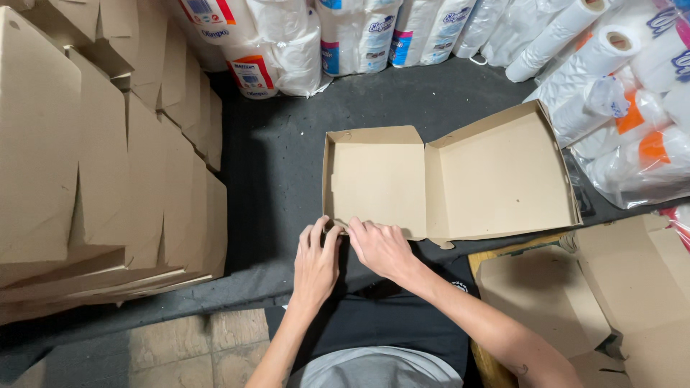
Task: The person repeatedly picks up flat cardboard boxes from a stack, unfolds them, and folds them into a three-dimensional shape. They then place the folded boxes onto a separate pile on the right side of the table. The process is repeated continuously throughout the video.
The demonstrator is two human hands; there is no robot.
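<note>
An open brown cardboard box (460, 179) lies on the black cloth surface (280, 158), its lid spread to the right. My left hand (316, 262) rests at the box's near left corner, fingers pressing the front flap. Beside it, my right hand (381, 248) touches the same near edge, fingers bent over the flap. Both hands sit side by side, almost touching each other.
A leaning stack of flat-folded cardboard boxes (108, 165) fills the left. Wrapped paper rolls (316, 39) line the back and more rolls (625, 108) pile at the right. Flat cardboard blanks (575, 294) lie at the lower right. Tiled floor (194, 352) shows below.
</note>
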